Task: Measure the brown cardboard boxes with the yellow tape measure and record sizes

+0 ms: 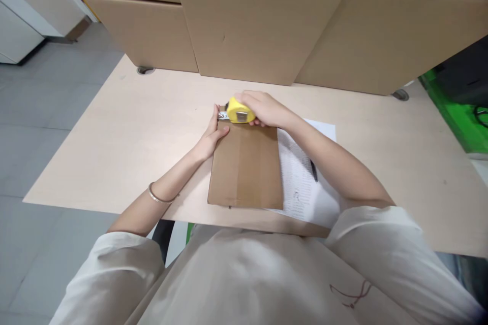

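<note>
My right hand (pixel 265 107) is closed around a yellow tape measure (pixel 241 110), just above the far end of a flat brown cardboard box (pixel 247 167). A short length of metal blade (pixel 223 116) sticks out of its left side, reaching the box's left edge. At that edge my left hand (pixel 210 134) grips the box, its thumb on the top face and its fingers along the side by the blade's end. Whether those fingers also pinch the blade, I cannot tell. The box lies near the front of the table.
Printed paper sheets (pixel 305 188) lie partly under the box on its right, with a black pen (pixel 313 170) on them. Large cardboard boxes (pixel 259 30) stand in a row along the back of the pale table (pixel 152 127). A green surface (pixel 457 111) holds dark equipment at the right.
</note>
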